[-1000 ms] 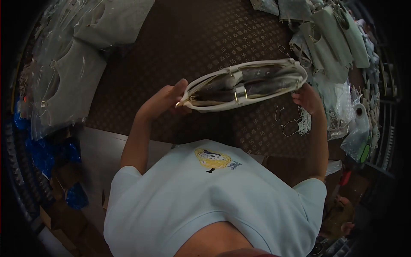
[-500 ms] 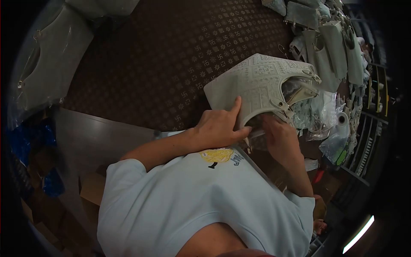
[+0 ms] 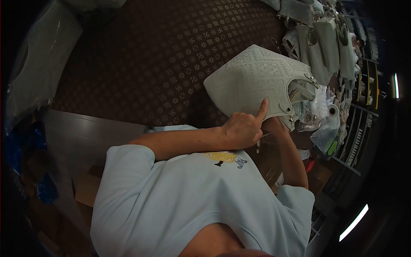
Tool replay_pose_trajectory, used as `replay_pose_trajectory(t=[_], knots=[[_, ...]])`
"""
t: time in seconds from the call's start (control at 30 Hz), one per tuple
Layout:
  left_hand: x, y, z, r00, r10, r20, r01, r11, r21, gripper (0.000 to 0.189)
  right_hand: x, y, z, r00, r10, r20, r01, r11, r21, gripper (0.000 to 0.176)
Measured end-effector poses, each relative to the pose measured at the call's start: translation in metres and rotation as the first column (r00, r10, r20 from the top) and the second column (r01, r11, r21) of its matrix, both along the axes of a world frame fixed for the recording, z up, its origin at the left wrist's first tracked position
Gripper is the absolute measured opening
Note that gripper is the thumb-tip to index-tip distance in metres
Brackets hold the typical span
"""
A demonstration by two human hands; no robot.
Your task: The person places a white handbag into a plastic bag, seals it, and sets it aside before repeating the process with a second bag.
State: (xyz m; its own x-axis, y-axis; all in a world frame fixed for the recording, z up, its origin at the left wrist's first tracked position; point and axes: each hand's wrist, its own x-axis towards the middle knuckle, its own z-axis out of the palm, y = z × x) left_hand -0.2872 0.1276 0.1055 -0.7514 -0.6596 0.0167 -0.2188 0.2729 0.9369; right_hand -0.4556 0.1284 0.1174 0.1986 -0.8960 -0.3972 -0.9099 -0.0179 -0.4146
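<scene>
A white handbag (image 3: 261, 70) with an embossed pattern, cut-out handle openings and metal fittings lies tilted in front of me. My left hand (image 3: 245, 128) grips its near edge, the index finger stretched along the outer face and the other fingers curled. From the right, my right hand (image 3: 276, 125) reaches into the bag past the near handle edge. Its fingers are hidden inside, so I cannot see what they hold. A small metal zipper pull or strap end (image 3: 258, 147) hangs below the bag.
The table has a dark patterned cover (image 3: 171, 73). More white bags (image 3: 327, 43) are piled at the right, with clear plastic wrapping (image 3: 323, 132) nearer me. Another plastic-covered white bag (image 3: 47, 55) lies at far left. Racks (image 3: 357, 132) stand at the right, and a cardboard box (image 3: 87, 186) sits below left.
My left hand has slid right along the bag's near edge. My right hand has gone deeper into the bag, and its fingers are now out of sight. The bag's near side looks fuller.
</scene>
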Motion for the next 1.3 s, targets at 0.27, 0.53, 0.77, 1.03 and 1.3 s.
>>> replay_pose_trajectory(t=[0.27, 0.53, 0.77, 1.03, 1.3], knots=[[0.019, -0.050, -0.036, 0.894, 0.389, -0.222, -0.362, 0.920, 0.153, 0.047, -0.004, -0.010, -0.036, 0.545, -0.659, 0.518, 0.521, 0.751, 0.406, 0.052], [0.008, -0.105, -0.168, 0.918, 0.375, -0.126, -0.134, 0.595, 0.793, 0.054, -0.018, 0.025, -0.045, -0.265, -0.861, 0.434, 0.462, 0.281, 0.841, 0.059], [0.003, -0.102, -0.173, 0.921, 0.334, -0.203, -0.110, 0.720, 0.686, 0.057, -0.011, 0.027, -0.059, -0.218, -0.819, 0.531, 0.193, 0.497, 0.846, 0.056], [-0.003, -0.097, -0.192, 0.919, 0.350, -0.181, -0.172, 0.771, 0.613, 0.056, 0.009, 0.015, -0.059, -0.094, -0.881, 0.464, 0.430, 0.385, 0.817, 0.052], [0.012, -0.111, -0.187, 0.901, 0.399, -0.170, -0.132, 0.627, 0.768, 0.058, 0.005, -0.006, -0.042, -0.122, -0.672, 0.730, 0.215, 0.700, 0.681, 0.050]])
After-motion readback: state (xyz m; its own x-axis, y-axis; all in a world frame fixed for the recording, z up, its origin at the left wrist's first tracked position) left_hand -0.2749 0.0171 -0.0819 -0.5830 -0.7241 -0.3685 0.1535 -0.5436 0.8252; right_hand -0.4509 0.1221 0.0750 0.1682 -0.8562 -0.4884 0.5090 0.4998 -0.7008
